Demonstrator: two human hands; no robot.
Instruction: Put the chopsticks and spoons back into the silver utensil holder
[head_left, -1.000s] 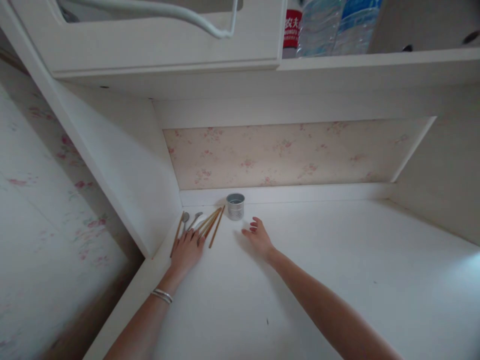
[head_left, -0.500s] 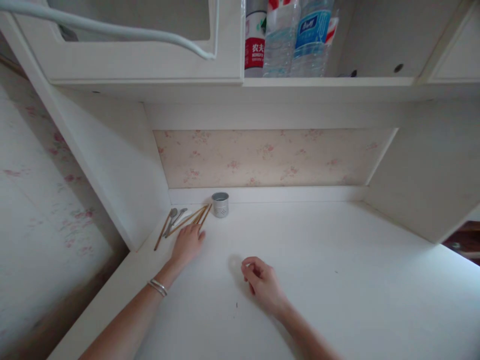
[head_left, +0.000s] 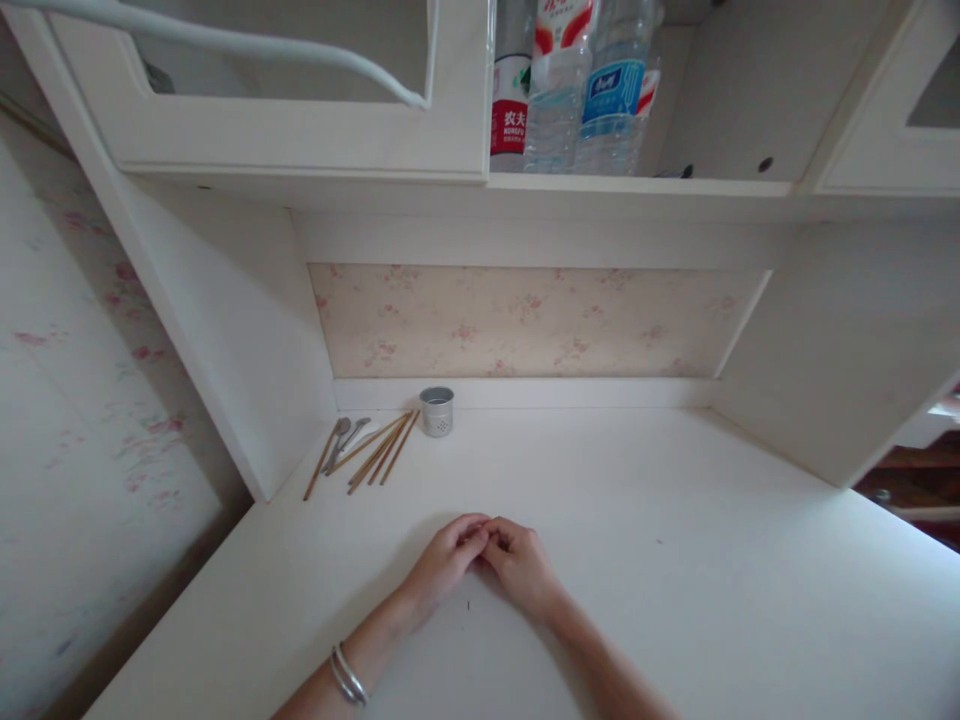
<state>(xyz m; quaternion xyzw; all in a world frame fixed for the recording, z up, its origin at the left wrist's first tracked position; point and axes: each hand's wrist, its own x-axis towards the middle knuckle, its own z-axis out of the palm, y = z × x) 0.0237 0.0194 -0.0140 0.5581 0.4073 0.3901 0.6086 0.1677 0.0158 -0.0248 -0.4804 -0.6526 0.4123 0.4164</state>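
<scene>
My left hand [head_left: 448, 555] and my right hand [head_left: 521, 563] meet over the white tabletop, fingertips touching. The fingers of both are curled closed; whatever may be between them is hidden. Beyond the left hand several wooden chopsticks [head_left: 387, 448] lie fanned out, with one more chopstick [head_left: 321, 460] apart on the left. Metal spoons [head_left: 343, 428] lie between them. A grey metal utensil cup [head_left: 437, 412] with small holes stands upright at the back, just right of the chopsticks.
A white tabletop [head_left: 600, 480] runs back to a low ledge and floral wallpaper. Overhead, a shelf holds several plastic bottles [head_left: 555, 110]; a white cabinet door [head_left: 300, 130] hangs left of them. White side panels [head_left: 225, 330] close in the desk.
My left hand has left the chopsticks and come right and nearer, to touch my right hand. The chopsticks' near ends are now uncovered. My right hand has barely moved.
</scene>
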